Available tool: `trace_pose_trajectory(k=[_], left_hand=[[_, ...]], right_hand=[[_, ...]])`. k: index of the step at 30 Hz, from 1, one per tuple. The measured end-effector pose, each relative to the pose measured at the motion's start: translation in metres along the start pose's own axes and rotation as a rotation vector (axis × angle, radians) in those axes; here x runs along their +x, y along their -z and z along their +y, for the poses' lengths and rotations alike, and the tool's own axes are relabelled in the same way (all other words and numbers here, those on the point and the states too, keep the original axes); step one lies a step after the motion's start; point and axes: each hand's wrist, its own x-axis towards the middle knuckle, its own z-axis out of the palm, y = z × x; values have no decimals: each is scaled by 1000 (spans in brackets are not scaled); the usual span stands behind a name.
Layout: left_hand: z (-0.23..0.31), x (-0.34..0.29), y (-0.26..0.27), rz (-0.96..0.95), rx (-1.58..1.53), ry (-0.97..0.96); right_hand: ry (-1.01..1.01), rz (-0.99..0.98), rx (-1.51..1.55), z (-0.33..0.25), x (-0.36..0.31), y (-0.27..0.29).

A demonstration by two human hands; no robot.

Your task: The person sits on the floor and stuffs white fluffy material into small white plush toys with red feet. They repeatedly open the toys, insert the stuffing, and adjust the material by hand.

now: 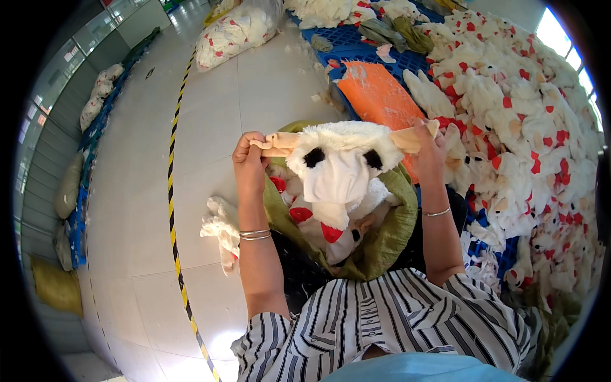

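Between my hands a white plush toy skin point(340, 165) is stretched out flat, with black eye patches, beige ears and a red tip at its lower end. My left hand point(251, 151) is closed on one ear, and my right hand point(431, 143) grips the other ear. Right below it stands an olive-green woven sack point(388, 245) with its rim rolled open. More white plush skins with red parts point(301, 211) lie inside the sack, partly hidden by the one I hold.
A large heap of white and red plush skins point(509, 127) fills the right side over blue pallets. An orange board point(382, 95) lies beyond the sack. One loose skin point(221, 230) lies on the floor at left, near yellow-black tape point(172, 184). A full clear bag point(235, 35) stands farther off.
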Motion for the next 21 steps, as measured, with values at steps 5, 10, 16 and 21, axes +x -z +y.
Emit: trace_pose_trajectory(k=[5, 10, 16, 21], left_hand=[[-27, 5, 16, -253, 790, 64], [-4, -38, -86, -429, 722, -285], [-30, -39, -95, -677, 617, 209], [-26, -23, -99, -223, 473, 463]], right_hand=[[70, -221, -273, 15, 2, 9], [4, -453, -440, 16, -8, -10], [22, -137, -190, 36, 29, -7], [72, -196, -356, 54, 6, 11]])
